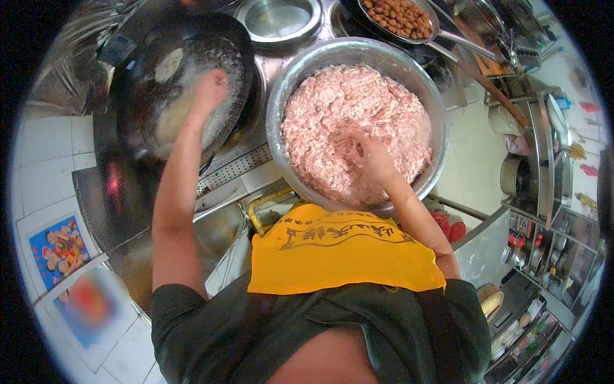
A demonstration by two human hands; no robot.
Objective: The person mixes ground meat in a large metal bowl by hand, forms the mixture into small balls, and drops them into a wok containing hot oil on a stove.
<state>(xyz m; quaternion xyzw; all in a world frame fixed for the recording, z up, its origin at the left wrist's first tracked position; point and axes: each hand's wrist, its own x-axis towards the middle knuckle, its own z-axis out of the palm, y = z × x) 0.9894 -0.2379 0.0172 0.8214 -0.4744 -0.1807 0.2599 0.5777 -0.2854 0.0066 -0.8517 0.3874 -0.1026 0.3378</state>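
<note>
A large metal bowl (434,180) full of pale pink minced meat (331,105) stands before me. My right hand (369,156) is pushed into the mince, its fingers partly hidden in it and curled around some. My left hand (213,89) is over the black wok (129,101) on the left, fingers curled in; whether anything is in it cannot be told. The wok holds bubbling oil (228,108), with a pale oval piece (169,65) near its far side and a blurred pale mass beneath my left forearm.
Behind the bowls sits a metal basin (314,21) of liquid. A long-handled strainer (436,29) with browned fried balls (398,17) lies at the back right, beside another long wooden handle (499,93). A perforated metal strip (235,168) runs along the stove front. Shelves with pots (515,177) stand at the right.
</note>
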